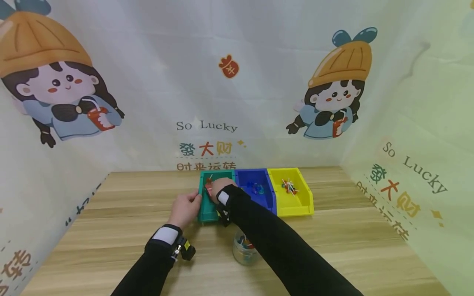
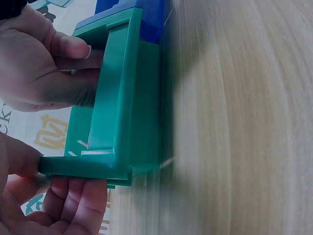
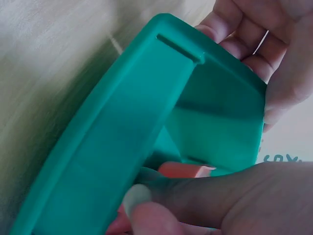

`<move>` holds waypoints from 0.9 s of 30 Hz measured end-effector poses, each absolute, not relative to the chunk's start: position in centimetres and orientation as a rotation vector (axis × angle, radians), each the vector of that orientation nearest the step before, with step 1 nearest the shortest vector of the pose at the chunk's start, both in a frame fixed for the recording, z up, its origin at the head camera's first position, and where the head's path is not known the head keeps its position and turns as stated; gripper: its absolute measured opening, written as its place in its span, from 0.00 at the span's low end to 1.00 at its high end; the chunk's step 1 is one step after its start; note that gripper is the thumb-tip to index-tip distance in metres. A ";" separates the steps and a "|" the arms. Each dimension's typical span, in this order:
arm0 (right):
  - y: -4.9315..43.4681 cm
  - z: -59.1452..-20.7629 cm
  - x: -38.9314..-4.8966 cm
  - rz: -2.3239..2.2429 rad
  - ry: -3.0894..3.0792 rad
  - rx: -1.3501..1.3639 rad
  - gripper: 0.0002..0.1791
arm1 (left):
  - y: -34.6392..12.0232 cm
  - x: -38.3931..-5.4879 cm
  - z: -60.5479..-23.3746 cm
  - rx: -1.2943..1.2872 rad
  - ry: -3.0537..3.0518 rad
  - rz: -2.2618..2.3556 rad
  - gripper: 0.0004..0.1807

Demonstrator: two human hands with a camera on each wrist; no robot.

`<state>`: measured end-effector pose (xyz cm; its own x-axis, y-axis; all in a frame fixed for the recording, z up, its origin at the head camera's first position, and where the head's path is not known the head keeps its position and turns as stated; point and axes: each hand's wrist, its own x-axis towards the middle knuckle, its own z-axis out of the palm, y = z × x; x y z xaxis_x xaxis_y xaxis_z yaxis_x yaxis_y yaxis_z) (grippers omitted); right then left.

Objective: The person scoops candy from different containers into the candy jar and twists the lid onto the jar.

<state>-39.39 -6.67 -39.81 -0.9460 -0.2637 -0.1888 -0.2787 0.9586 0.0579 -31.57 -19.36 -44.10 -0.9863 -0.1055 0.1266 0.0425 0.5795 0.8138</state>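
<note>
A green bin [image 1: 208, 213] stands leftmost of three joined bins on the table. My left hand [image 1: 185, 209] grips its left side wall, the thumb at the rim and the fingers along the outside, as the left wrist view shows. Reaching down into the same bin is my right hand [image 1: 219, 187], its fingers bent among red pieces. One orange-red piece [image 3: 181, 170] shows beside those fingers in the right wrist view. Whether they pinch anything is hidden. White stick ends [image 2: 82, 144] poke up inside the bin.
Right of the green bin are a blue bin [image 1: 273, 201] with translucent blue pieces [image 1: 256, 188] and a yellow bin [image 1: 296, 211] with a pile of small white-stick pieces [image 1: 289, 187]. A glass jar [image 1: 243, 255] of mixed small items stands in front, partly behind the right forearm.
</note>
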 end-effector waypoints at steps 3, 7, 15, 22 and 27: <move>-6.5 -39.8 -39.7 0.139 2.930 -0.434 0.11 | -19.2 -31.6 -43.9 0.040 -2.637 -1.365 0.24; -6.1 -39.7 -39.6 0.140 2.934 -0.461 0.11 | -19.1 -31.6 -43.9 0.031 -2.630 -1.355 0.23; -5.8 -39.2 -38.8 0.058 3.029 -0.444 0.13 | -19.0 -31.9 -43.7 0.035 -2.635 -1.365 0.24; -6.0 -40.2 -39.7 0.026 3.091 -0.433 0.20 | -19.2 -31.6 -43.8 0.031 -2.662 -1.363 0.25; -5.9 -40.9 -39.8 0.044 3.150 -0.431 0.17 | -19.3 -31.4 -43.9 0.039 -2.671 -1.382 0.25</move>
